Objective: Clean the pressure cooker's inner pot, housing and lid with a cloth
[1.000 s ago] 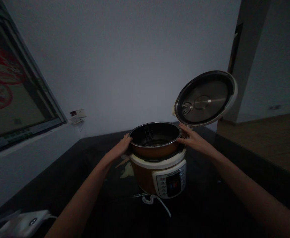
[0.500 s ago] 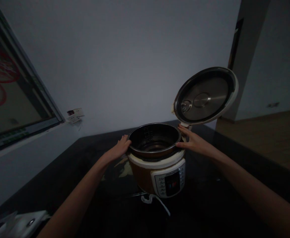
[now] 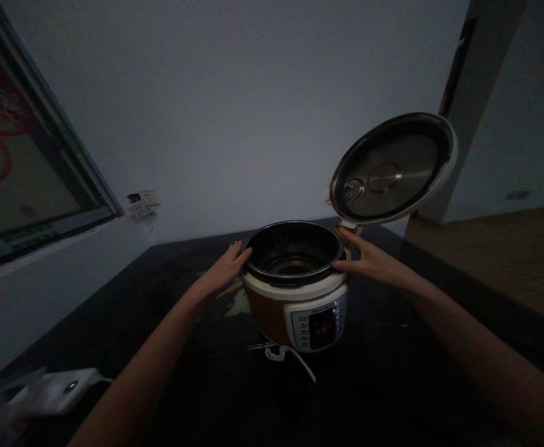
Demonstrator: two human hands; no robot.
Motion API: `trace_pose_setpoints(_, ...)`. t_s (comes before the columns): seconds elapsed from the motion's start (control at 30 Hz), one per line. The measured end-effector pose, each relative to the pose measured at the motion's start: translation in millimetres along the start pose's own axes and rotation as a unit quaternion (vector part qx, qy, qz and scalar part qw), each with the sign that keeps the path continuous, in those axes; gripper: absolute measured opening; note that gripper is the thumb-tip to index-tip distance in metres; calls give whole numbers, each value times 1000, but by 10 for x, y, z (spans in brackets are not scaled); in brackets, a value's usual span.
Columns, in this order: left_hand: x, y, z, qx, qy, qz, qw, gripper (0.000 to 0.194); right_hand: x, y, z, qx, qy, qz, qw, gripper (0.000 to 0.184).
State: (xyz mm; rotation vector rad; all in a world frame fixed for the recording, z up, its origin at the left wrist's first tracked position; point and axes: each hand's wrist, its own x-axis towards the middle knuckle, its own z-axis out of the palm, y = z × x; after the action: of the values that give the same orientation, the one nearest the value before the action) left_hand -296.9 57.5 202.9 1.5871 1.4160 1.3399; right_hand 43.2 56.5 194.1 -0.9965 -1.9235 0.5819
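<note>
A dark inner pot (image 3: 276, 276) sits in a white and brown electric cooker (image 3: 267, 313), its rim just above the cooker's white collar. Measuring marks show on the pot's inside wall. My left hand (image 3: 225, 267) grips the pot's left rim, thumb on the edge and the other fingers partly hidden on the outside. On the opposite side my right hand (image 3: 369, 257) holds the rim between thumb and fingers, close to the hinge. The cooker's round lid (image 3: 393, 171) is raised and tilted at the right, with its metal inner face showing.
The cooker stands on a dark glossy table (image 3: 174, 347). A white cord (image 3: 300, 360) lies before it. At the lower left are a white device (image 3: 62, 388) and blurred clear plastic. Behind rises a pale wall (image 3: 235, 112) with a socket (image 3: 142, 202).
The pot has gone lower into the cooker; its brownish outer side under the rim is now mostly hidden. Both hands keep their hold on the rim. The view has shifted slightly.
</note>
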Motion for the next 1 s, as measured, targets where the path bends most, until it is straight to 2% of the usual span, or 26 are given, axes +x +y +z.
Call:
trace_pose_setpoints(0.07, -162, 92, -76, 74, 27, 23, 997, 46, -126, -133, 57, -15, 54, -14, 998, 81)
trace_pose_setpoints(0.1, -286, 146, -119, 122, 50, 58, 990, 47, -205, -215, 110, -29, 85, -32, 995, 76)
trace_pose_setpoints(0.17, -619, 242, -188, 210, 118, 161, 957, 46, -364, -379, 268, -72, 120, -89, 986, 57)
trace_pose_setpoints(0.23, -1023, 280, -192, 219, 169, 224, 934, 37, -488, -510, 476, -127, 126, -148, 973, 46)
trace_pose_setpoints(0.27, -1230, 265, -156, 210, 172, 234, 934, 29, -527, -557, 586, -159, 123, -176, 964, 44)
trace_pose_setpoints(0.3, -1429, 225, -93, 198, 160, 235, 938, 23, -549, -593, 693, -191, 117, -197, 954, 44)
trace_pose_setpoints(0.37, -1770, 78, 111, 184, 82, 220, 954, 19, -554, -644, 876, -246, 107, -219, 938, 46)
trace_pose_setpoints(0.47, -2093, -231, 537, 198, -65, 101, 973, 22, -510, -706, 1050, -295, 101, -208, 927, 47)
trace_pose_setpoints(0.53, -2190, -422, 814, 246, -130, 8, 961, 23, -482, -744, 1107, -320, 103, -199, 920, 48)
trace_pose_setpoints(0.6, -2217, -553, 1023, 276, -142, -42, 950, 39, -464, -765, 1142, -348, 110, -198, 910, 54)
trace_pose_setpoints(0.67, -2199, -611, 1148, 308, -139, -74, 938, 53, -454, -765, 1170, -371, 122, -197, 899, 61)
trace_pose_setpoints(0.8, -2111, -578, 1208, 359, -148, -91, 917, 56, -437, -722, 1215, -387, 147, -193, 890, 63)
trace_pose_setpoints(0.9, -2056, -546, 1185, 393, -169, -94, 899, 57, -425, -688, 1226, -385, 160, -205, 886, 57)
trace_pose_setpoints(1.0, -2048, -587, 1128, 416, -193, -108, 882, 67, -418, -670, 1220, -385, 166, -220, 881, 52)
